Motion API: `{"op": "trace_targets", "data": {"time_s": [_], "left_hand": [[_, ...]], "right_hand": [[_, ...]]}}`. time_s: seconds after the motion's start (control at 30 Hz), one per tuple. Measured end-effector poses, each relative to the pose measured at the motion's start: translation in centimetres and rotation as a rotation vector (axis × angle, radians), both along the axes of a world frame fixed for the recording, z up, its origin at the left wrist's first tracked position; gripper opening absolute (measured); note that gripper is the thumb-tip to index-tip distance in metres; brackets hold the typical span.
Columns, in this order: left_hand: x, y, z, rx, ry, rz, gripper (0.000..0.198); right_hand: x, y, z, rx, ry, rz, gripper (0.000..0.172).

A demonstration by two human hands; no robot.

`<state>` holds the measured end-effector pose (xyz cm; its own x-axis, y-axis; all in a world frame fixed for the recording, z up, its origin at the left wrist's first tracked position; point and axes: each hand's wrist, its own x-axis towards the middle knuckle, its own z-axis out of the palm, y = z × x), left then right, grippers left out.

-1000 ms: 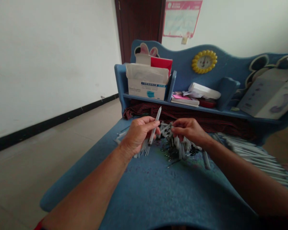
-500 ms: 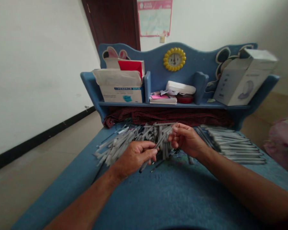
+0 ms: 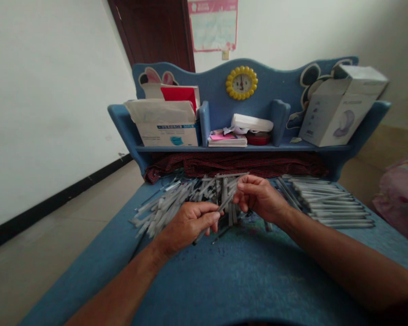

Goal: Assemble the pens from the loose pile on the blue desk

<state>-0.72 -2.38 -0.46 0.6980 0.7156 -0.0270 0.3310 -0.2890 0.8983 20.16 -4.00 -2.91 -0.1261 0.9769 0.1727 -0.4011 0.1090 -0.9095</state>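
A slim grey pen (image 3: 226, 202) with a dark lower end slants up to the right between my hands. My left hand (image 3: 193, 222) is closed around its lower part, thumb on top. At the upper end, the fingers of my right hand (image 3: 255, 194) are pinched together on the pen; the exact contact is partly hidden. Behind my hands lies a loose heap of whitish, translucent pen parts (image 3: 170, 203), pointing many ways. To the right of my right hand, several grey pens (image 3: 336, 206) lie side by side in a stack.
The blue desk (image 3: 245, 280) has a raised shelf (image 3: 177, 148) at its back. On it stand a mask box (image 3: 166, 131), papers (image 3: 227, 142), a red round case (image 3: 258, 138) and a white carton (image 3: 333, 113). A dark red checked cloth (image 3: 231, 164) is bunched underneath.
The whole view has shifted slightly. Both hands keep their grip on the pen in nearly the same pose, and the heap and stack look unchanged.
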Motion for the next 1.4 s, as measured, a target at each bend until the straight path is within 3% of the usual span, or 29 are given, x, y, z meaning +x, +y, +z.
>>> {"op": "trace_targets", "data": {"time_s": [0.3,0.5,0.7,1.4], "left_hand": [[0.1,0.3,-0.6,0.024,0.060,-0.052,0.024],[0.1,0.5,-1.0,0.030,0.070,-0.058,0.026],[-0.1,0.3,-0.7,0.056,0.099,-0.069,0.025],[0.3,-0.5,0.2,0.142,0.185,-0.064,0.027]], "right_hand": [[0.6,-0.2,0.4,0.015,-0.275,0.034,0.021],[1.8,0.0,0.3,0.040,-0.441,0.157,0.023],[2.0,-0.2,-0.2,0.082,-0.482,0.193,0.029],[1.5,-1.0,-0.9,0.067,-0.402,0.225,0.026]]}}
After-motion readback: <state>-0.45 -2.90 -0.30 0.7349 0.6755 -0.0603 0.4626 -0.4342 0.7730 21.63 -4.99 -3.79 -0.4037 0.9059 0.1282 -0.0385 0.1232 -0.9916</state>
